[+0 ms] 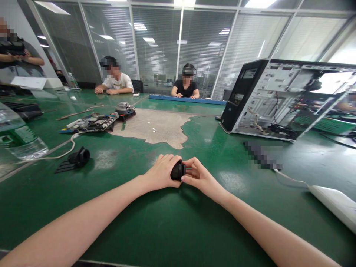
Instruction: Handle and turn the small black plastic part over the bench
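A small black device (177,171) is held just above the green table (167,230), between my two hands. My left hand (161,171) wraps round its left side, thumb below and fingers over the top. At its right end, the curled fingers and thumb of my right hand (200,177) close on the black part that sticks out. To the left on the table lies another black piece (80,157) with a round opening and flat prongs.
A circuit board (96,123) and a cooler (125,109) lie at the back left. An open computer case (241,98) stands at the right. A bottle (22,137) is far left; a white box (333,204) with a cable is right. Several people are across the table.
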`<state>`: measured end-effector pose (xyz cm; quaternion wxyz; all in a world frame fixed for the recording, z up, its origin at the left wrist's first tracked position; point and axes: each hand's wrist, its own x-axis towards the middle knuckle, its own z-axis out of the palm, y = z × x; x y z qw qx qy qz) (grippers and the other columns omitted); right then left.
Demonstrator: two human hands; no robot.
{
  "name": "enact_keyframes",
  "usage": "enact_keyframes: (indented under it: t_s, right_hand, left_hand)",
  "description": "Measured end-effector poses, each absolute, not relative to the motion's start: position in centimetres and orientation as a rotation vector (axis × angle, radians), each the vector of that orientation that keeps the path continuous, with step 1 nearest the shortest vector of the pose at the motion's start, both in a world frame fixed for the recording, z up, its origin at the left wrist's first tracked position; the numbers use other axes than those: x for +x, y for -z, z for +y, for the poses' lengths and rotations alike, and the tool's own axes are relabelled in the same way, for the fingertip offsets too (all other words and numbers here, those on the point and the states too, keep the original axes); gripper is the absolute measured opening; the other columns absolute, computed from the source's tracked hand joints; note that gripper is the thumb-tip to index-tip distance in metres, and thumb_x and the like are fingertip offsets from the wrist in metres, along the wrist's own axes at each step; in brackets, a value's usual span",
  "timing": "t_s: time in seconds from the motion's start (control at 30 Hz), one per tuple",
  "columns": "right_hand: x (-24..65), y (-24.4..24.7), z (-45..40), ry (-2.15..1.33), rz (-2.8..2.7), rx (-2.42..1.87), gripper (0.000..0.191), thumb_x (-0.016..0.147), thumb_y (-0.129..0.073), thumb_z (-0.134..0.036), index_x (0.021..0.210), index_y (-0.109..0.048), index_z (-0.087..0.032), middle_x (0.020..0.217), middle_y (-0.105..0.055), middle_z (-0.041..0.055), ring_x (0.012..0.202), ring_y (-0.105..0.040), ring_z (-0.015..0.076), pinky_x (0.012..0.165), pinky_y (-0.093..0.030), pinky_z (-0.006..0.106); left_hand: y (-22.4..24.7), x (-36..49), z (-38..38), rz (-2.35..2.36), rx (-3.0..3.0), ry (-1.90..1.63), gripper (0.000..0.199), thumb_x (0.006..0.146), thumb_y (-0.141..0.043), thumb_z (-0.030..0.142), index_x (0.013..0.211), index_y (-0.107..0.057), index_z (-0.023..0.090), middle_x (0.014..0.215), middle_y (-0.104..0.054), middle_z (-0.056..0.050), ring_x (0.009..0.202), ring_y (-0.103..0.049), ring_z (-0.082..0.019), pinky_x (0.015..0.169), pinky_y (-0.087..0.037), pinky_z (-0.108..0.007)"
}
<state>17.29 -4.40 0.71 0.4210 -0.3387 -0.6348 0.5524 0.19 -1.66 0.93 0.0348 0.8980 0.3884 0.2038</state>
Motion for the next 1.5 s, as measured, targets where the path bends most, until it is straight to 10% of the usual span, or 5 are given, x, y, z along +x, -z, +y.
enact_keyframes:
  t_s: [1.5]
  right_hand:
    - [17.19, -0.85, -4.13, -1.336, -1.53, -0.981, 0.031, 0.07, -0.062, -0.031, 0.095, -0.049, -0.02, 0.098, -0.057, 0.0044, 0.091, -0.056, 0.0166, 0.084, -0.043, 0.035]
  left_hand:
    - [-0.98, 0.22, -1.65, 1.188, 2.778, -0.65, 0.048, 0.063, -0.059, 0.041, 0.102, -0.041, 0.02, 0.093, -0.052, -0.005, 0.085, -0.047, -0.023, 0.072, -0.032, -0.033]
